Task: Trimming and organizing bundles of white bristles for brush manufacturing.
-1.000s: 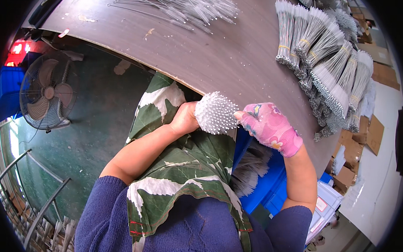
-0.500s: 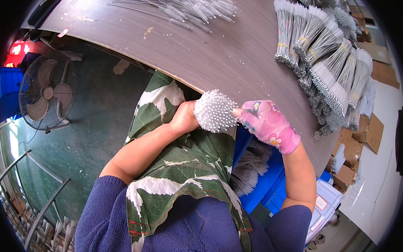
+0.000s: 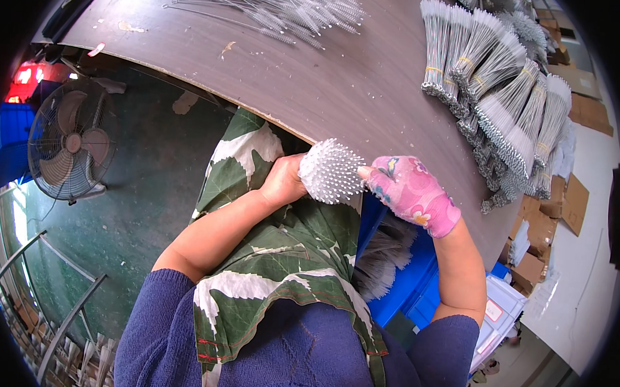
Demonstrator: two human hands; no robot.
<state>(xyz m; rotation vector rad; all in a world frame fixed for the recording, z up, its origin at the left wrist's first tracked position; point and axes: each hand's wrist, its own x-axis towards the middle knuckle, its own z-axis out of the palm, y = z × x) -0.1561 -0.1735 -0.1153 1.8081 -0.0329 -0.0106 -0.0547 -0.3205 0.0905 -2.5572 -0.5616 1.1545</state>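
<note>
My bare left hand [image 3: 283,181] is wrapped round a bundle of thin brushes [image 3: 331,171], by the table's front edge. The bundle's white tips face up and fan out in a round head; its lower part is hidden behind my hand and the apron. My right hand [image 3: 412,194] wears a pink flowered glove that leaves the thumb tip bare. Its fingers are pinched together at the bundle's right edge; whatever lies between them is too small or hidden to make out.
Loose tube brushes [image 3: 282,15] lie at the table's far side. Banded brush bundles [image 3: 498,84] are piled at the right. A blue bin [image 3: 406,282] holding more brushes stands below the table edge. A floor fan [image 3: 73,143] is at left, above a metal rail [image 3: 70,315].
</note>
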